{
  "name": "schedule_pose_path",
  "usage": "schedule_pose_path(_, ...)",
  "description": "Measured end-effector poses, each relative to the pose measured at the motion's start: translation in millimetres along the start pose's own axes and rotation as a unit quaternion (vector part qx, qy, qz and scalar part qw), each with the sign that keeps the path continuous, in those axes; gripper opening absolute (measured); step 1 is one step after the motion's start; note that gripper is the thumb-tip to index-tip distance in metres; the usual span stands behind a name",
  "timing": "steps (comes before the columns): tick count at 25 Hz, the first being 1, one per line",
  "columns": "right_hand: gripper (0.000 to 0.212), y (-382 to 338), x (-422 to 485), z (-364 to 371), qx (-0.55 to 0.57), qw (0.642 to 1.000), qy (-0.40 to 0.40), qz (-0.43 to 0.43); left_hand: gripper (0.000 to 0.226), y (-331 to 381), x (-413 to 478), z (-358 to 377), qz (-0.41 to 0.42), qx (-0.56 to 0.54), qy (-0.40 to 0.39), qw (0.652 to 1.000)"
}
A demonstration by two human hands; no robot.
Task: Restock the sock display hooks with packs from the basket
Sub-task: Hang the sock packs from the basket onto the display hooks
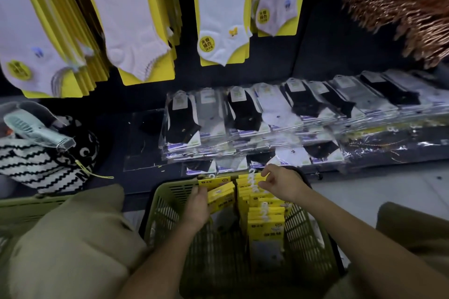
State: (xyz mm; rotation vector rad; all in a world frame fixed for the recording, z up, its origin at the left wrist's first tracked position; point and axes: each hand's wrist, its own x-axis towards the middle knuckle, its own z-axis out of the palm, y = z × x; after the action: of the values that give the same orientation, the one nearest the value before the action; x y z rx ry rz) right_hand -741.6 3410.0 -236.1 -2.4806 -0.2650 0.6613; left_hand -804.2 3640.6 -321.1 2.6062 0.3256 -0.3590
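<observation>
A green plastic basket point(167, 204) stands on the floor between my knees, holding yellow-carded sock packs point(266, 219) stacked upright with white hooks on top. My left hand point(198, 206) grips a small bundle of yellow packs point(220, 195) at the basket's far left. My right hand point(279, 183) reaches over the far end of the right stack, its fingertips pinching the hook end of a pack there. Above, yellow-backed white sock packs point(222, 14) hang in rows from the display hooks.
A low shelf holds clear-wrapped black, grey and white sock packs point(255, 114) laid in overlapping rows. A striped black-and-white bag point(41, 162) with a pale handheld device on it sits at the left. Copper tinsel point(413, 12) hangs at the upper right.
</observation>
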Motion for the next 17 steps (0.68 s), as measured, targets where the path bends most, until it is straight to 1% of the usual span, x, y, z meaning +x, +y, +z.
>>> schedule_pose_path(1,0.032,1,1,1,-0.003,1.0,0.0,0.001,0.049,-1,-1,1,-0.008,-0.012,0.022,1.0)
schedule_pose_path(3,0.033,3,2,3,-0.008,1.0,-0.003,0.0,0.057,0,-1,0,-0.02,-0.053,0.066,0.996)
schedule_pose_path(5,0.033,3,3,4,-0.01,1.0,-0.004,0.002,0.064,2,0,-1,-0.016,-0.072,0.079,0.994)
schedule_pose_path(6,0.033,3,3,5,-0.007,1.0,-0.003,0.003,0.064,3,1,0,-0.017,-0.075,0.081,0.994)
schedule_pose_path(10,0.033,3,4,6,-0.01,1.0,-0.004,-0.003,0.047,0,5,-3,-0.036,-0.038,0.088,0.995)
schedule_pose_path(12,0.033,3,4,7,-0.013,1.0,-0.01,-0.008,0.043,-1,7,-6,-0.04,-0.005,0.077,0.996)
schedule_pose_path(13,0.033,3,4,8,-0.014,1.0,-0.012,-0.011,0.042,0,8,-7,-0.04,0.0,0.057,0.998)
schedule_pose_path(15,0.033,1,6,8,-0.018,1.0,-0.012,-0.015,0.042,3,8,-11,-0.051,-0.022,0.012,0.998)
schedule_pose_path(17,0.034,-3,9,8,-0.018,1.0,-0.004,-0.02,0.044,5,6,-17,-0.058,-0.028,0.007,0.998)
